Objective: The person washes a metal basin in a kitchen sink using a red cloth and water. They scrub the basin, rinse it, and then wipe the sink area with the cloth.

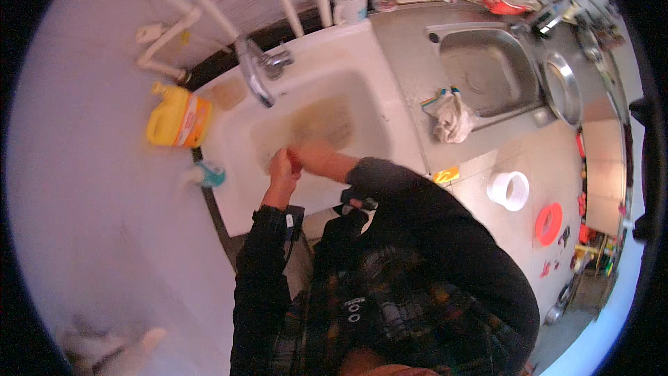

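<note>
My left hand (283, 169) and my right hand (319, 161) meet over the near part of a white washbasin (237, 214). Their fingers touch and overlap, blurred, so their exact pose and anything between them cannot be made out. Beyond them, a chrome faucet (255, 75) curves over the basin; no water stream can be discerned from its spout. Brownish marks show on the basin floor. Along the left rim stand a yellow jug (180, 117) with an orange label and a teal-and-white bottle (210, 173).
Cups (350, 9) holding small items stand behind the basin. To the right are a steel sink (488, 70), a crumpled cloth (453, 117) and a metal bowl (562, 89). A white tub (509, 190) and a red basin (549, 224) lie farther right on the floor. Pipes run up the wall.
</note>
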